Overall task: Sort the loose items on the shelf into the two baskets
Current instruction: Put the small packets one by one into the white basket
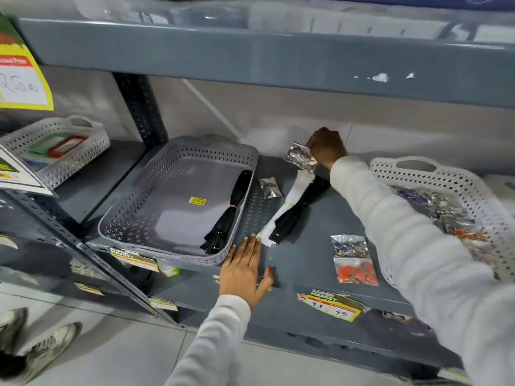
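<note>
A grey basket (133,218) on the shelf's left holds one black zipper bundle (227,213). A white basket (473,196) on the right holds several packets of buttons. Between them lie a white zipper bundle (289,199), a black zipper bundle (301,210), a small silver packet (269,187), a blue-button packet (349,245) and an orange-button packet (356,271). My right hand (327,147) is at the shelf's back, shut on a silver-button packet (301,158). My left hand (245,270) lies flat and open on the shelf's front edge beside the grey basket.
The upper shelf (278,54) hangs low over the work area. A steel upright (139,107) stands left of the grey basket. Another white basket (55,151) with frames sits on the neighbouring shelf. Price tags (331,305) line the front edge. A person's shoes (41,346) are at lower left.
</note>
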`<state>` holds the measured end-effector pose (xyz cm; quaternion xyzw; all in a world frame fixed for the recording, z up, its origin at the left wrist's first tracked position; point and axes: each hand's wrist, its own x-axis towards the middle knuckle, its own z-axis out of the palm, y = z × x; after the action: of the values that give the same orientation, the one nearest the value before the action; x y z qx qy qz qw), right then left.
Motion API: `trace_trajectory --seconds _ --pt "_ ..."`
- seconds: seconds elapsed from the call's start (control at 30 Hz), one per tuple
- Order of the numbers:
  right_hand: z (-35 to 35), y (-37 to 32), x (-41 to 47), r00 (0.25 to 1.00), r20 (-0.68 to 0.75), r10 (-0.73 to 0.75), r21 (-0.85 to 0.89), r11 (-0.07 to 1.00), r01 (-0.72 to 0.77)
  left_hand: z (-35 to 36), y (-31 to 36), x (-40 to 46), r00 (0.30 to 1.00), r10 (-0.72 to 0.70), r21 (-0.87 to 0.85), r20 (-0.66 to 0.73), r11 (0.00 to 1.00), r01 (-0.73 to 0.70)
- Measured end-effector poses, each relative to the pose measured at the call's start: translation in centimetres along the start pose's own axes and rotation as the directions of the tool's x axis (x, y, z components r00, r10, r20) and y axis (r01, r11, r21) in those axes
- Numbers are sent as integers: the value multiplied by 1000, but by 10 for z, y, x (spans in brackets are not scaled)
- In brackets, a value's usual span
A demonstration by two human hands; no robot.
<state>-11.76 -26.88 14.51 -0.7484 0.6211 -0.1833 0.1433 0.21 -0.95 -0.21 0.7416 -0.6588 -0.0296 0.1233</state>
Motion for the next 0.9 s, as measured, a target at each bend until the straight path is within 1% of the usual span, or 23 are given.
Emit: trace_trajectory --seconds 0.1,0.2,0.27,0.33,0.4,0.5,0.6,0.67,0.73,0.83,0.9 --pt "-25 28 -20 998 14 67 -145 987 -64 -1 2 -1 1000 -8 18 -4 1000 8" --pt "-32 54 -46 991 95 93 -295 954 -61 -1 5 -3 999 -32 10 2 999 32" --pt "-23 64 -59 978 181 100 -339 940 -33 0 8 -4 999 -51 10 -11 999 51" --pt "-12 72 -72 960 246 138 -364 931 -40 0 11 -4 998 -63 16 -28 998 63" --pt "-3 78 -83 950 274 146 -391 920 -29 0 14 -4 997 -70 22 -34 997 71" --pt "6 84 -92 953 270 137 -431 902 -7 0 16 -5 998 -59 40 -27 997 60" --pt "8 74 -90 979 185 86 -390 921 -7 3 12 -4 999 -42 81 -4 996 43" --pt "9 56 -87 994 107 11 -315 949 23 5 11 -4 999 -37 93 -1 995 37" --pt "15 32 -82 995 72 -66 -215 973 80 4 11 -4 999 -34 84 4 996 33" --pt "32 -5 -75 985 106 -136 -111 983 148 2 10 -2 1000 -22 64 12 998 21" --pt "45 -26 -71 972 173 -162 -78 981 177 2 9 -1 1000 -6 50 9 999 5"
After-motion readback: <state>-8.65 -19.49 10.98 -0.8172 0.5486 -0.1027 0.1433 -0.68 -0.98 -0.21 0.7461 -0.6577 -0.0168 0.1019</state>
